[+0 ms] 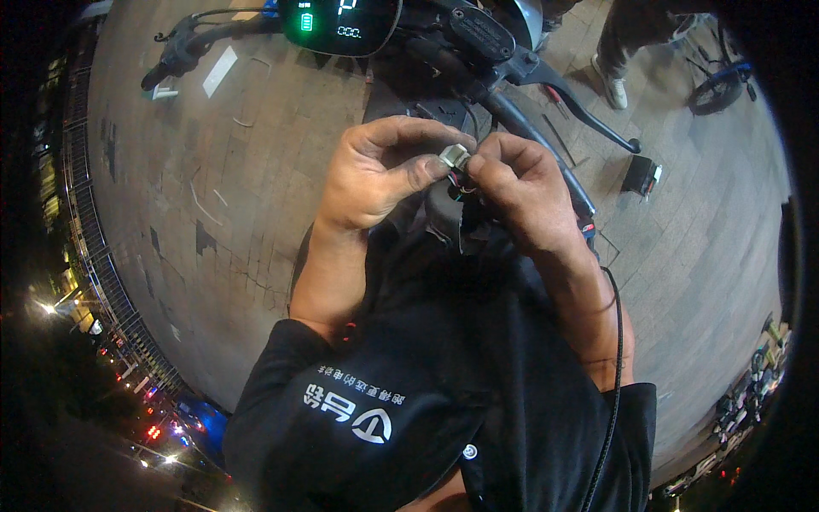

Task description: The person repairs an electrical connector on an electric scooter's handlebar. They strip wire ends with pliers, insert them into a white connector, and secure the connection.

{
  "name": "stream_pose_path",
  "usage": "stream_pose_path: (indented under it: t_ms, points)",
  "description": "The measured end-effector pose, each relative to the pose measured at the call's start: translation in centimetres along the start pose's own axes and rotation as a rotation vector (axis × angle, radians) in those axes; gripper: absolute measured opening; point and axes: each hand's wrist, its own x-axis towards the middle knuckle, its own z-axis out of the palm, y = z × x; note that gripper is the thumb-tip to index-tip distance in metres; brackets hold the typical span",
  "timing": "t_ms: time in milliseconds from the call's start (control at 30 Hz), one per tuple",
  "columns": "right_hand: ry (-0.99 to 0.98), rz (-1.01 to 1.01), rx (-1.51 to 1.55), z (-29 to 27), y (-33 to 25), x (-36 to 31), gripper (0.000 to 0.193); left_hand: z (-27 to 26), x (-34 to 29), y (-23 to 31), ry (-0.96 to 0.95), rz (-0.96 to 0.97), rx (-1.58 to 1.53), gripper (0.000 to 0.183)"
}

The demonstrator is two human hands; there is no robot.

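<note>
Between my hands sits a small white plug connector (455, 156), with several thin coloured wires (461, 185) running down from it. My left hand (380, 175) is closed on the connector from the left, thumb and fingertips pinching it. From the right, the thumb and forefinger of my right hand (525, 183) pinch at the connector's edge and wires. Exactly what the right fingertips grip is partly hidden. Just below the wires is a dark curved cover (444, 213) of the vehicle. Both hands are blackened with grime.
A lit display (341, 24) and the handlebar (200, 38) lie ahead. The brake lever (589, 111) juts right. On the paving are a black box (641, 177), a white strip (220, 71) and a red-handled tool (554, 99). A person's leg (627, 47) and a bicycle (723, 85) are far right.
</note>
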Motion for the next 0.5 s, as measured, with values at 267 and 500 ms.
stream_pose_path:
  t_ms: [267, 500]
  points:
    - [-0.024, -0.007, -0.012, -0.62, 0.22, 0.00, 0.018, 0.83, -0.21, 0.12, 0.053, -0.015, -0.060, 0.024]
    - [-0.059, -0.004, -0.022, -0.80, 0.28, 0.00, 0.017, 0.30, 0.15, 0.02, -0.043, 0.069, 0.012, 0.025]
